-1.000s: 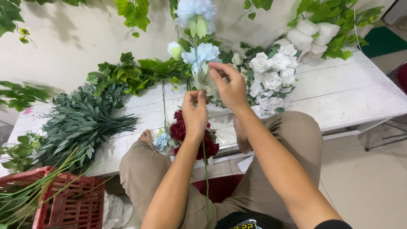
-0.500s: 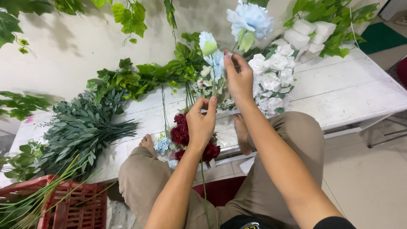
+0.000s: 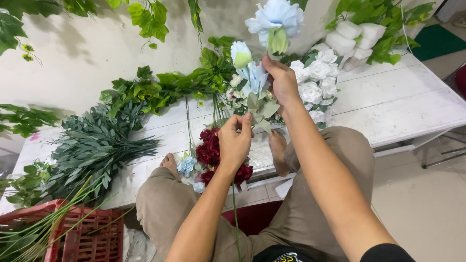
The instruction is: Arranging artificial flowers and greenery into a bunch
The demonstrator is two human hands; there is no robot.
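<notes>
My left hand [image 3: 236, 140] pinches the green stem of an artificial pale blue flower spray [image 3: 255, 80] just below its leaves; the stem hangs down past my knees. My right hand [image 3: 281, 80] grips the same spray higher up, right under a large pale blue bloom [image 3: 275, 17] raised near the top of the view. Behind my left hand, dark red flowers [image 3: 208, 148] and small blue ones [image 3: 187, 166] lie between my feet on the low white table [image 3: 398, 102].
White roses [image 3: 315, 82] and white blooms [image 3: 357, 36] lie on the table at right. Green leafy branches [image 3: 160, 90] and a dark fern bundle [image 3: 92, 150] lie at left. A red plastic crate [image 3: 80, 237] with grass stems stands at lower left.
Both hands have lifted the blue flower spray higher and slightly right; the big bloom now sits near the top of the view. My left hand stays on the stem.
</notes>
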